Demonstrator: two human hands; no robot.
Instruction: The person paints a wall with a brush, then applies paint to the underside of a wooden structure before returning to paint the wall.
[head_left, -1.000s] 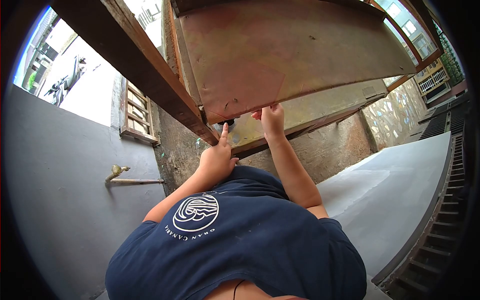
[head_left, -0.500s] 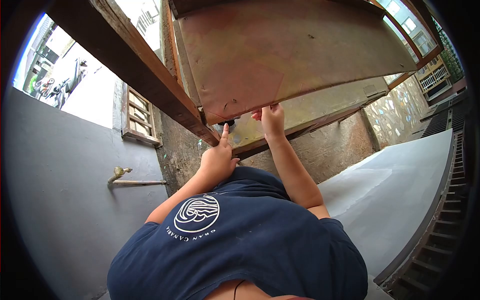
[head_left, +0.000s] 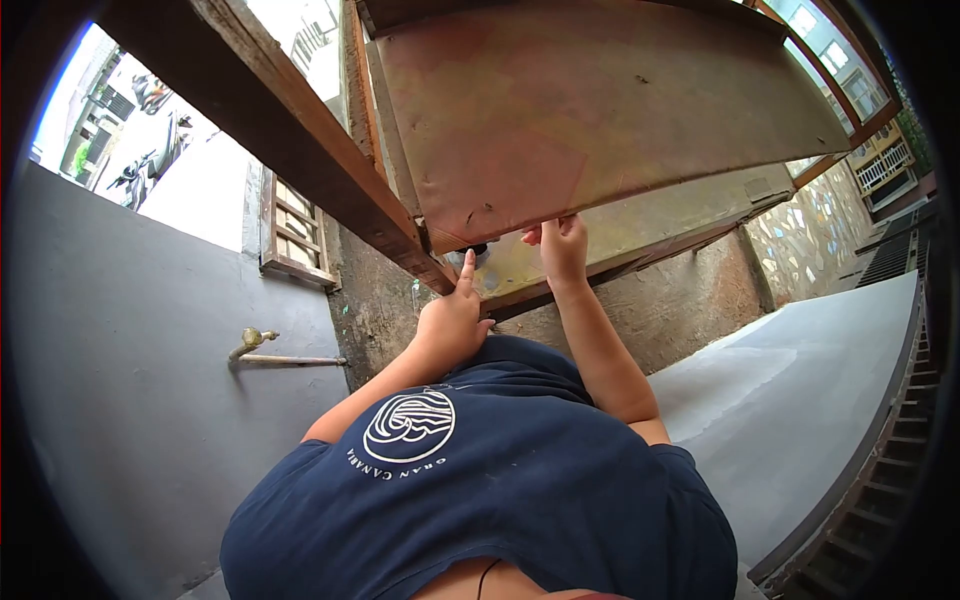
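My left hand (head_left: pixel 451 322) is low by the corner of a wooden frame, index finger stretched upward and thumb apart. Its fingertip is right at a small black object (head_left: pixel 474 252) that shows partly under the corner of a worn upper board (head_left: pixel 600 110). At that board's lower edge is my right hand (head_left: pixel 566 250), its fingers bent and pressed together, pointing left. What these fingers hold, if anything, I cannot tell. Below both lies a second, stained lower board (head_left: pixel 640 212), partly covered by the upper one.
A thick wooden beam (head_left: pixel 290 130) slants down close to my left hand. Along the grey wall (head_left: pixel 130 360) at left runs a pipe with a tap (head_left: pixel 262 340). A wooden-framed window opening (head_left: pixel 297 232) is beyond. A pale grey slab (head_left: pixel 800 380) and metal grating (head_left: pixel 870 500) lie at right.
The view has shifted slightly, so everything sits a little farther right. Both hands keep nearly the same place against the boards.
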